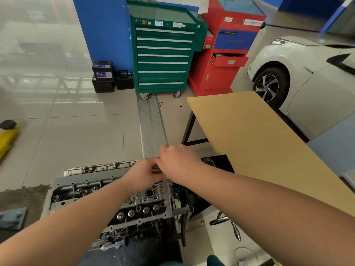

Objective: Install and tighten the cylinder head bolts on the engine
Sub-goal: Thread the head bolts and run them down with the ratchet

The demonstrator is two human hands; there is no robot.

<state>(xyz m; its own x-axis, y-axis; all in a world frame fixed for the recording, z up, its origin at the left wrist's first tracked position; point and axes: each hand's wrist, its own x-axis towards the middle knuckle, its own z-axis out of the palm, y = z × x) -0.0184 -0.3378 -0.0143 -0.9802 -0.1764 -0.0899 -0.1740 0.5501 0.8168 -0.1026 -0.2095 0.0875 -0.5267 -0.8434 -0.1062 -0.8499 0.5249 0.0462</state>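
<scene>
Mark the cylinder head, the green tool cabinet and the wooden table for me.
cylinder head [146, 200]: head view, on its top face with the bolt holes.
green tool cabinet [163, 58]: head view, on its drawer front.
wooden table [249, 135]: head view, on the bare tabletop.

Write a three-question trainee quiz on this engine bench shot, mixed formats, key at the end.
1. True or false: both hands meet above the far end of the cylinder head.
2. Which cabinet has seven closed drawers? A green, B red, C yellow.
3. Fill in: the wooden table stands to the person's ____.

Key: 1 true. 2 A. 3 right. What the hands hold between them cannot be made out.
</scene>
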